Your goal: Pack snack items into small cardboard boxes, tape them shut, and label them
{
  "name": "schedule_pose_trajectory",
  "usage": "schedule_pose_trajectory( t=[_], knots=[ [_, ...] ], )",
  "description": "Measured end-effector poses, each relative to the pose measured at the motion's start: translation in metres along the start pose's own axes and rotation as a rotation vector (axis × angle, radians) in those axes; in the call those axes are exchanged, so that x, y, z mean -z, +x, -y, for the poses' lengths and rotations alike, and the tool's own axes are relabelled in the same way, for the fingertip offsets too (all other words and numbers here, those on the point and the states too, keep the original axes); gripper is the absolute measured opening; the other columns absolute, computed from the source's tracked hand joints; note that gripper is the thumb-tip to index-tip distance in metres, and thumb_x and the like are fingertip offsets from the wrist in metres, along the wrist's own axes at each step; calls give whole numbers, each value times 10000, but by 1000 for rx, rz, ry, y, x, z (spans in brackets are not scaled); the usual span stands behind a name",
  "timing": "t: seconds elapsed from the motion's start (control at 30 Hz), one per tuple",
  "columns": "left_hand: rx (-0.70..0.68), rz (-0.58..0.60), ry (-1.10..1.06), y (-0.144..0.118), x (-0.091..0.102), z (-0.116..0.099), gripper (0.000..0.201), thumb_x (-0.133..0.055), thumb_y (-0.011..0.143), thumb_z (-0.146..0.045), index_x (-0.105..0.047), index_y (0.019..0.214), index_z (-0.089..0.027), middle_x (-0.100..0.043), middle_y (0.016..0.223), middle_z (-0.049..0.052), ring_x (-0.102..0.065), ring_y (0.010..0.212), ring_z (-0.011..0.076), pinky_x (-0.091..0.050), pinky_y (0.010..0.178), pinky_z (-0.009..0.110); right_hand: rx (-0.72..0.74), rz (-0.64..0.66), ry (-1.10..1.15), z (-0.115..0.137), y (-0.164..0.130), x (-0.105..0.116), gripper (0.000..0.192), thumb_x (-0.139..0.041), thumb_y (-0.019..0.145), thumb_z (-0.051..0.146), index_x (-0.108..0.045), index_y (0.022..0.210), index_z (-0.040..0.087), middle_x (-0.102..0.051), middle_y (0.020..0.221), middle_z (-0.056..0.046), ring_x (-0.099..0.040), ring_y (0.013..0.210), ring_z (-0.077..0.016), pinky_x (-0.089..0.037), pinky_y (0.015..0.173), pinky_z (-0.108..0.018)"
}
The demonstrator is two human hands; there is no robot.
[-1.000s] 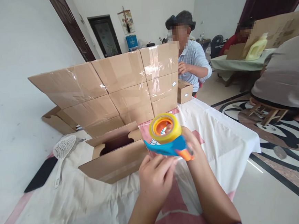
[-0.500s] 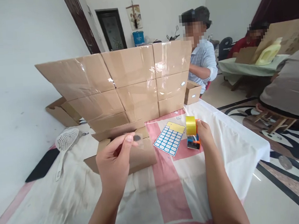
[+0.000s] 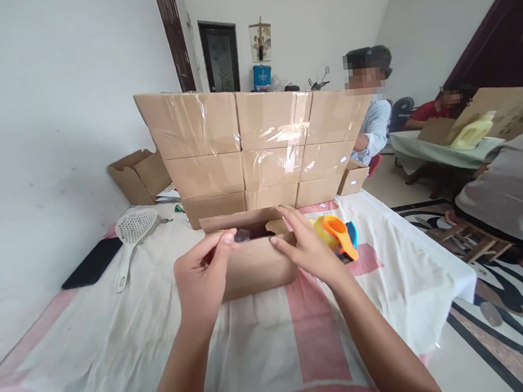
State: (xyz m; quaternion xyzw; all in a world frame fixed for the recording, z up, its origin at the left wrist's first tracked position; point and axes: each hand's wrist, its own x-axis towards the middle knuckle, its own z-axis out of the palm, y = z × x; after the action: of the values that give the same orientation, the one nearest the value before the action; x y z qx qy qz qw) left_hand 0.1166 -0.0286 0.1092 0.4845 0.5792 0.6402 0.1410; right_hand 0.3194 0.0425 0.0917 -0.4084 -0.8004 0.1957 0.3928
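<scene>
Between thumb and forefinger, my left hand (image 3: 204,267) pinches a short piece of clear tape (image 3: 243,236) over the near edge of a small cardboard box (image 3: 258,269). The box's top is partly open, with a flap standing at the back. My right hand (image 3: 305,244) grips the box's right end, thumb on the near edge and fingers reaching to the far flap. Just right of that hand, an orange and blue tape dispenser (image 3: 349,243) with a yellow roll rests on the cloth. The label sheet is almost wholly hidden behind the hand and dispenser.
A wall of taped cardboard boxes (image 3: 270,141) stands behind the small box. At left lie a white slotted ladle (image 3: 132,230) and a black flat object (image 3: 92,263). An open carton (image 3: 142,175) stands behind them. A person (image 3: 373,115) sits beyond the boxes at right.
My right hand has let go of the tape dispenser, which now lies on the cloth, and has moved left onto the small box. My left hand still holds the tape. The view has shifted.
</scene>
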Motion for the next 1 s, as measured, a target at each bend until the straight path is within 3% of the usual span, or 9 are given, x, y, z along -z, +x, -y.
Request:
schedule_pose_trajectory(
  t=[0.13, 0.23, 0.3, 0.4, 0.53, 0.63, 0.73, 0.87, 1.0],
  knots=[
    [12, 80, -74, 10, -2, 17, 249, -657, 890, -436, -793, 814, -242, -796, 900, 2, -730, 928, 204, -557, 772, 270, -80, -102, 125, -27, 18, -33, 811, -601, 868, 243, -224, 1585, 245, -332, 1582, -135, -470, 1376, -267, -364, 1190, -478],
    [49, 163, -106, 16, -6, 30, 245, -661, 879, -435, -796, 864, -232, -797, 931, 28, -724, 995, 231, -560, 857, 306, -56, -73, 112, -39, 21, -34, 852, -603, 839, 210, -213, 1594, 274, -298, 1590, -119, -373, 1447, -275, -376, 1178, -478],
    [70, 229, -136, 20, -9, 37, 235, -666, 869, -418, -797, 885, -225, -796, 999, 46, -713, 1057, 247, -551, 922, 333, -18, -48, 60, -39, 20, -31, 812, -600, 847, 219, -258, 1581, 272, -332, 1557, -122, -355, 1450, -285, -395, 1154, -483],
    [80, 274, -176, 23, -11, 41, 229, -667, 862, -406, -799, 895, -221, -782, 1096, 63, -688, 1136, 262, -525, 1001, 369, 18, -112, -72, -34, 14, -26, 676, -615, 879, 265, -387, 1515, 246, -515, 1347, -124, -493, 1269, -295, -444, 1075, -497],
    [105, 273, -225, 23, -9, 37, 248, -686, 849, -415, -800, 946, -216, -759, 1179, 78, -663, 1192, 274, -503, 1042, 395, 148, -151, -260, -25, 3, -24, 232, -550, 955, 273, -673, 1143, 215, -647, 1120, -88, -525, 1113, -278, -435, 1010, -464],
    [161, 276, -235, 22, -7, 34, 328, -716, 830, -435, -785, 1061, -215, -726, 1255, 94, -663, 1184, 290, -524, 1006, 418, 146, -104, -377, -15, -2, -17, 203, -536, 975, 301, -718, 964, 210, -680, 1014, -85, -539, 1063, -279, -424, 945, -457],
    [196, 281, -228, 23, -6, 33, 381, -733, 820, -436, -767, 1125, -211, -719, 1267, 100, -660, 1184, 298, -533, 983, 423, 139, -22, -451, -1, 6, -6, 239, -586, 960, 395, -741, 941, 215, -702, 925, -81, -567, 1018, -285, -401, 946, -476],
    [171, 314, -221, 24, -8, 36, 337, -720, 830, -416, -778, 1085, -202, -736, 1233, 93, -680, 1143, 293, -534, 977, 420, 189, 62, -262, 20, 34, -1, 282, -595, 962, 428, -737, 1104, 230, -747, 1016, -70, -626, 1037, -263, -413, 974, -458],
    [152, 335, -208, 24, -9, 38, 316, -709, 837, -402, -779, 1073, -204, -744, 1216, 86, -696, 1112, 281, -538, 967, 401, 141, 164, 106, 29, 63, -7, 301, -589, 959, 423, -735, 1068, 183, -742, 1087, -73, -688, 960, -203, -517, 860, -334]
  ],
)
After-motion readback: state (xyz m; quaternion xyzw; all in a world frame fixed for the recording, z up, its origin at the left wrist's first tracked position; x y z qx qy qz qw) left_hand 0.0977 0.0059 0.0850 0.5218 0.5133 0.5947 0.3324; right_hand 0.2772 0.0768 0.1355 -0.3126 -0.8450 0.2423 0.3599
